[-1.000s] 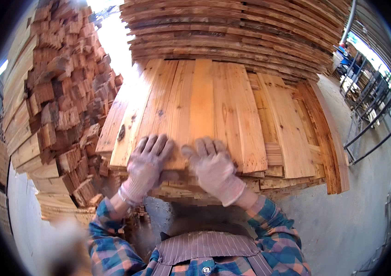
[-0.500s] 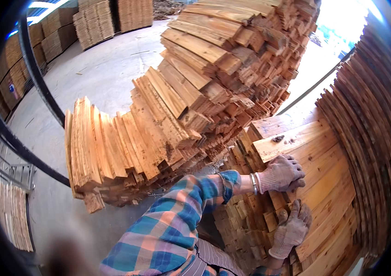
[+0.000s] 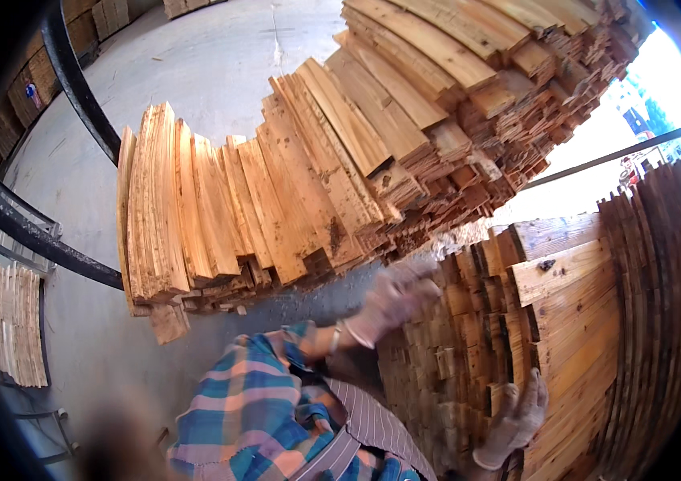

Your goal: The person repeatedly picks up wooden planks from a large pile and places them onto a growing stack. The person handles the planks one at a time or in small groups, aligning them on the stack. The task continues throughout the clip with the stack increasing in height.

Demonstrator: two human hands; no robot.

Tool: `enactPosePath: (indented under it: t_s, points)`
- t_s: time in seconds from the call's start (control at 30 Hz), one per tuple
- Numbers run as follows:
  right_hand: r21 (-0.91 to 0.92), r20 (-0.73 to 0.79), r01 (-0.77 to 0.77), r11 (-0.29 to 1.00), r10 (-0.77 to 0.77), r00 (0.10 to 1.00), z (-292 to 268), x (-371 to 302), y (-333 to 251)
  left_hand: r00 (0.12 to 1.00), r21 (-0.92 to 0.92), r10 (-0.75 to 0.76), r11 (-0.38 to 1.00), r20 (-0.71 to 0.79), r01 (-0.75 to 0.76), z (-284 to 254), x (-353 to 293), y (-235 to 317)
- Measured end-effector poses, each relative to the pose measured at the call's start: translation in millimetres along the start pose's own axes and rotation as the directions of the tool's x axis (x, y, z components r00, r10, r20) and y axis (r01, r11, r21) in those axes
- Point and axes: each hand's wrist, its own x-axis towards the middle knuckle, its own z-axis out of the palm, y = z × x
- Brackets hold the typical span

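Observation:
My left hand, in a pale, soiled knit glove, is in the air between the two wood stacks. It is blurred by motion, but its fingers look stretched out, with nothing seen in them. My right hand, gloved the same way, is at the near edge of the stack of flat planks. Its fingers are extended, the thumb apart, and it grips nothing. A lighter board with a dark clump on it lies on top of that stack, towards its far end.
A big pile of rough boards stands ahead and to the left. Upright dark planks line the right side. A black metal bar crosses the left. Farther off, a small wood bundle rests on the concrete floor.
My left hand has lifted off the planks and swung left towards the board pile. My right hand stays by the stack's edge, its fingers straighter. The view has shifted.

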Motion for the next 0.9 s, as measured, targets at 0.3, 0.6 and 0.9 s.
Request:
enactPosePath:
  t_s: [0.3, 0.6, 0.9]
  points:
    - [0.72, 0.41, -0.193, 0.666, -0.185, 0.893, 168, 98, -153, 0.608, -0.31, -0.467, 0.884, -0.642, 0.351, -195, 28, -107]
    - [0.469, 0.037, 0.298, 0.832, -0.355, 0.934, 132, 236, -242, 0.816, -0.038, -0.063, 0.998, -0.575, 0.05, -199, 129, -63]
    - [-0.475, 0.057, 0.414, 0.776, -0.443, 0.895, 112, 424, -270, 0.937, -0.364, -0.098, 0.931, -0.334, -0.032, -142, 312, 22]
